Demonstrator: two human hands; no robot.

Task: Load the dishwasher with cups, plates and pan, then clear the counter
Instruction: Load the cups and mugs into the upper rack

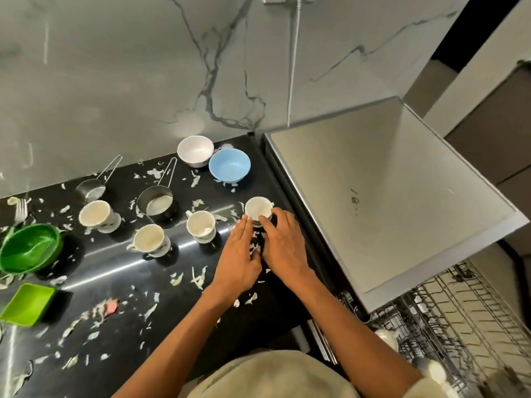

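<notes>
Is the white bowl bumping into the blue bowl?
Cannot tell. In the head view the round white bowl and light blue bowl overlap at their rims, hiding any gap.

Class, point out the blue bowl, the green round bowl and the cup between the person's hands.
blue bowl (229, 165): head view, inner base.
green round bowl (28, 248): head view, inside.
cup between the hands (258, 207): head view, inner bottom.

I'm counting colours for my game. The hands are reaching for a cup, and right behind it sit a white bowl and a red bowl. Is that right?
Almost. In the head view both hands, left hand and right hand, are at the cup, and the white bowl sits behind it. But the bowl next to it is a blue bowl, not red.
</notes>
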